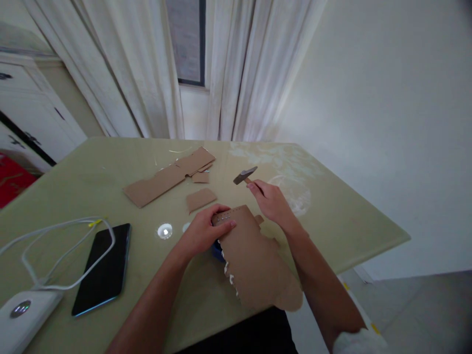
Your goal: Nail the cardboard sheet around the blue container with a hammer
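My right hand (271, 199) grips a small hammer (245, 175) by its wooden handle, its metal head raised above the table. My left hand (204, 230) is closed on the upper left corner of a boot-shaped piece of cardboard (254, 265), thumb on top and fingers at the far edge. Small metal studs and rows of holes show in the cardboard near that thumb. White material pokes out in loops along its left edge. Partly hidden beneath the cardboard is a blue object (218, 251) whose kind I cannot make out.
Cardboard scraps (165, 182) lie farther back on the pale green table (332, 211). To the left are a black tablet (106, 265), a looped white cable (70, 285) and a white device (29, 319). A round clear disc (164, 231) sits left of my left hand.
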The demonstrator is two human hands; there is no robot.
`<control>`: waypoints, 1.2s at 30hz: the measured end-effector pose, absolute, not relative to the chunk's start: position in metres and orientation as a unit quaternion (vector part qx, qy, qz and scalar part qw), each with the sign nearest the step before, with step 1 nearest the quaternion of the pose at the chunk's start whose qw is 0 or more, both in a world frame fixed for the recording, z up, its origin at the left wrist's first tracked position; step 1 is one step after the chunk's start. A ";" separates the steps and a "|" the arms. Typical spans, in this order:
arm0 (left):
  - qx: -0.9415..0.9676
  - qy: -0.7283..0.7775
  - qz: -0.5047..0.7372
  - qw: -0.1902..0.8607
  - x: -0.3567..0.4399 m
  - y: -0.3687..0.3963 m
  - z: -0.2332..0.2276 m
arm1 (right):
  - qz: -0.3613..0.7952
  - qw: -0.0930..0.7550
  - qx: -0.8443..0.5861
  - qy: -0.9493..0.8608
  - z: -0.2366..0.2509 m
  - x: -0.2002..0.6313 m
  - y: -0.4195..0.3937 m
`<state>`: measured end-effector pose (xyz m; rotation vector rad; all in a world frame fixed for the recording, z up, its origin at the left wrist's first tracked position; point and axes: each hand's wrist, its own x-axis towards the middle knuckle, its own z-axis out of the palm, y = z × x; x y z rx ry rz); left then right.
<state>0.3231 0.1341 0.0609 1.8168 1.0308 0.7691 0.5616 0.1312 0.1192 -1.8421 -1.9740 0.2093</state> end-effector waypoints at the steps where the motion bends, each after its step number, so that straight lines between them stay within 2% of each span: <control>1: 0.733 0.416 0.305 0.443 0.323 0.135 0.062 | 0.073 0.196 -0.677 -0.706 0.114 0.562 0.138; 5: 0.729 0.414 0.296 0.457 0.321 0.136 0.064 | 0.063 0.126 -0.705 -0.695 0.091 0.562 0.157; 15: 0.710 0.427 0.298 0.474 0.323 0.138 0.062 | 0.060 0.063 -0.713 -0.696 0.057 0.566 0.166; 24: 0.709 0.427 0.313 0.466 0.325 0.138 0.060 | 0.076 0.041 -0.702 -0.707 0.041 0.563 0.171; 36: 0.664 0.435 0.339 0.504 0.328 0.142 0.053 | 0.070 0.042 -0.701 -0.708 0.042 0.562 0.166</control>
